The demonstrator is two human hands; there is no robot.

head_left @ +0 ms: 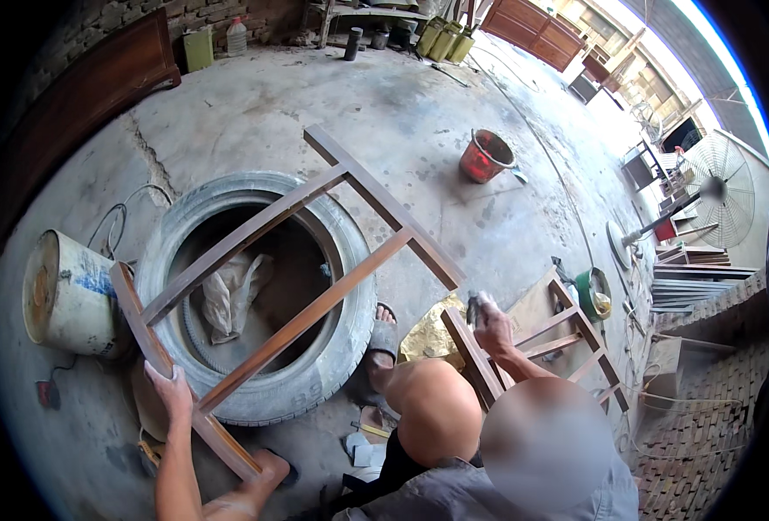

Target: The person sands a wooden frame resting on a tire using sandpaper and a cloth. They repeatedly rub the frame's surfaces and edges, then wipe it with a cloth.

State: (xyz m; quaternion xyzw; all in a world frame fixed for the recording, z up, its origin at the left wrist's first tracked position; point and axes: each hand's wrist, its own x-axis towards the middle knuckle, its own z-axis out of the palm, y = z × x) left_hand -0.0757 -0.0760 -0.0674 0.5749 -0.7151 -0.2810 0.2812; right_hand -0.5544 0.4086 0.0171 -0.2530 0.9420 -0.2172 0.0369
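A brown wooden frame (308, 300) of two long rails joined to two crosspieces lies tilted across a big dusty tyre (171, 227). My left hand (173, 392) is closed round its near-left crosspiece. To the right of the frame, my right hand (494, 328) is raised with bent fingers, its tips whitish with dust. A small dark grey thing shows at those fingers; its kind is not clear. Just beneath that hand stands a second wooden frame (551, 326), apart from the first. A crumpled pale plastic bag (232, 291) lies inside the tyre.
A white bucket (85, 291) stands left of the tyre, a red bucket (487, 157) ahead. At right are a green tub (589, 293) and a standing fan (712, 189). Gold crumpled sheeting (432, 332) lies by my sandalled foot (383, 337). A dark wooden panel (98, 100) leans far left.
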